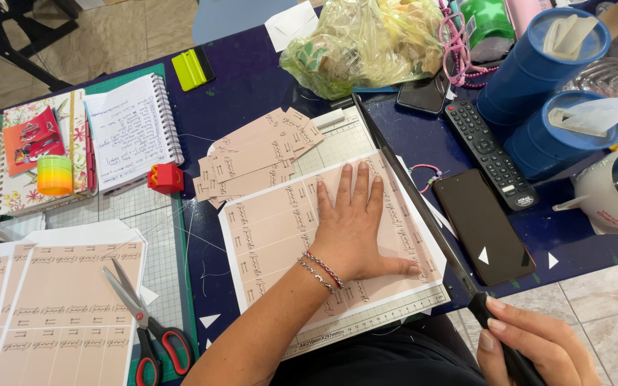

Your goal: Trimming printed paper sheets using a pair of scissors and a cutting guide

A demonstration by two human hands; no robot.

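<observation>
A person's left hand (352, 229) lies flat, fingers spread, grip open and holding nothing, pressing a printed pink sheet (280, 236) onto the base of a guillotine paper cutter (366, 325) on a dark-blue bench (252, 78). The right hand (534, 347), grip closed round the black handle (498, 336), has the long blade arm (409, 193) lifted only slightly, running diagonally away from that grip along the sheet's right edge, just beside the left thumb.

Judged from this: the step in hand is trimming label strips off the sheet. The sheet looks squared & held; the cut itself appears not yet made. Next move likely calls for bringing the handle down in one firm stroke while the flat hand keeps the paper from creeping, w/ thumb & fingertips kept clear of the blade line, which sits close.

Beyond the left hand's fingertips, a loose stack of cut pink strips (255, 154). Well off to that hand's left, more uncut sheets (59, 314) w/ red-handled scissors (148, 329) on top, a spiral notebook (134, 129) & a small red block (165, 178). Just past the blade arm, away from the sheet: a dark phone (482, 225) & a TV remote (488, 154); farther off, two blue tubs (545, 100).
</observation>
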